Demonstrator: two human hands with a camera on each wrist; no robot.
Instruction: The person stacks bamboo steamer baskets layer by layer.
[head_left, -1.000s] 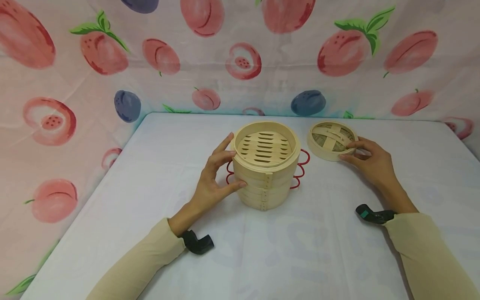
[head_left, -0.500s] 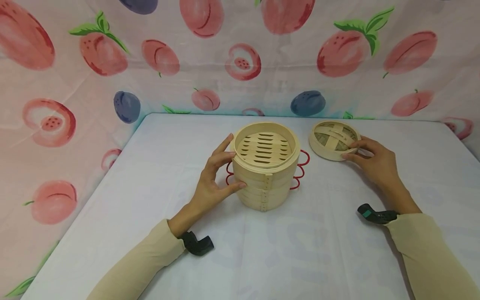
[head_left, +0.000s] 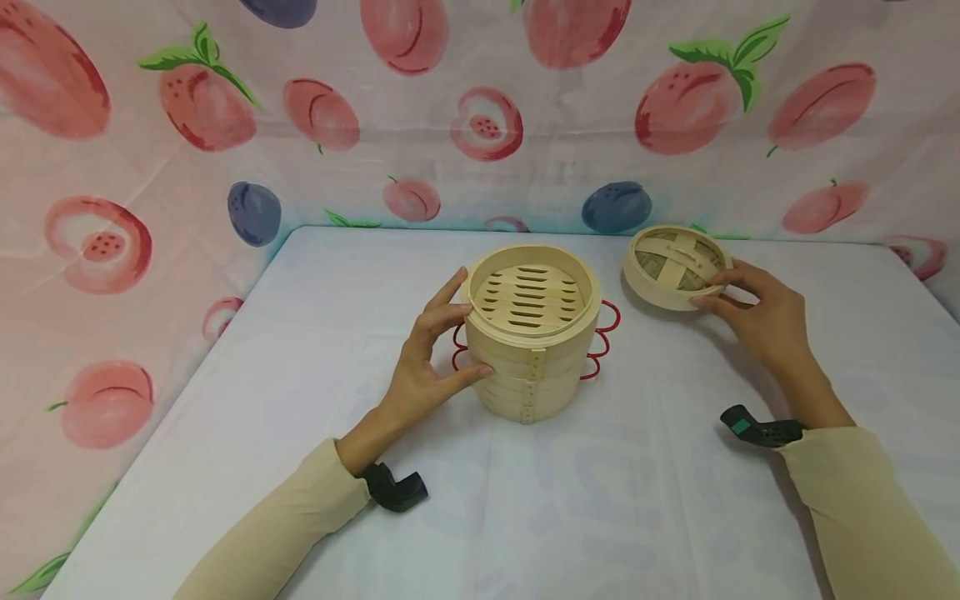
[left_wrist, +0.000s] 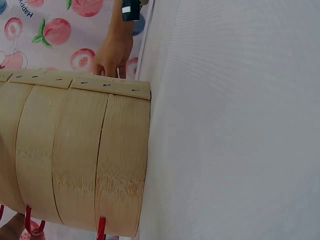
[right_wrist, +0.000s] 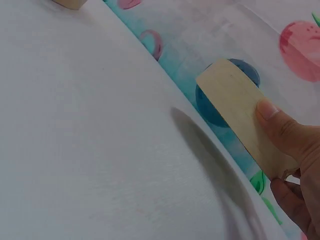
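Note:
A stacked bamboo steamer stands upright on the white table, its slatted top tier uncovered and red loops on its sides. My left hand grips the stack's left side, thumb at the front and fingers near the upper rim. In the left wrist view the steamer's tiers fill the left part. To the right of the stack, my right hand pinches the rim of the round woven steamer lid. The right wrist view shows the lid's side raised off the table, its shadow below, with my thumb on it.
The white-covered table reaches back to a fruit-patterned cloth hanging behind and at the left. A black wrist camera mount sits at the left wrist, and another mount at the right.
My right hand has lifted the lid off the table, moving it slightly up and to the right. The left hand and the steamer stack have stayed in place.

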